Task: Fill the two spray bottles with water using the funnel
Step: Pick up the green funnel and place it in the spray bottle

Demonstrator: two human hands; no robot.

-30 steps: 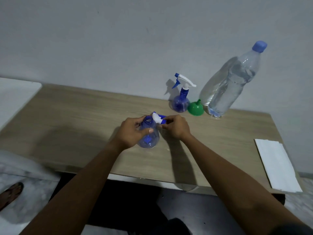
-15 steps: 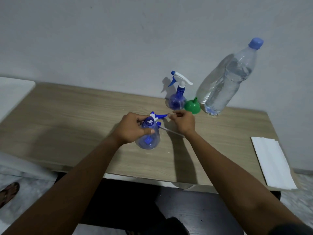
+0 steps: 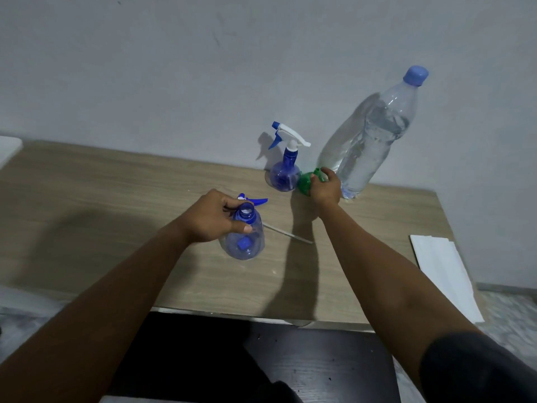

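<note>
Open spray bottle (image 3: 245, 238): near centre of table (image 3: 116, 199), neck gripped by left hand (image 3: 210, 218). Funnel (image 3: 308, 184): far side, between capped spray bottle (image 3: 284, 173) and water bottle (image 3: 369, 141), clasped by right hand (image 3: 325, 187). Risk: lifting the funnel could knock either neighbour over.

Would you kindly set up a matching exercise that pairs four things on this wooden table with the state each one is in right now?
Things
1. near blue spray bottle
2. far blue spray bottle
3. green plastic funnel
4. large clear water bottle

States
A. blue cap still on, water inside
B. under the grip of the right hand
C. neck open, held by the left hand
D. white trigger head still on, untouched

Pairs: 1-C, 2-D, 3-B, 4-A
</note>
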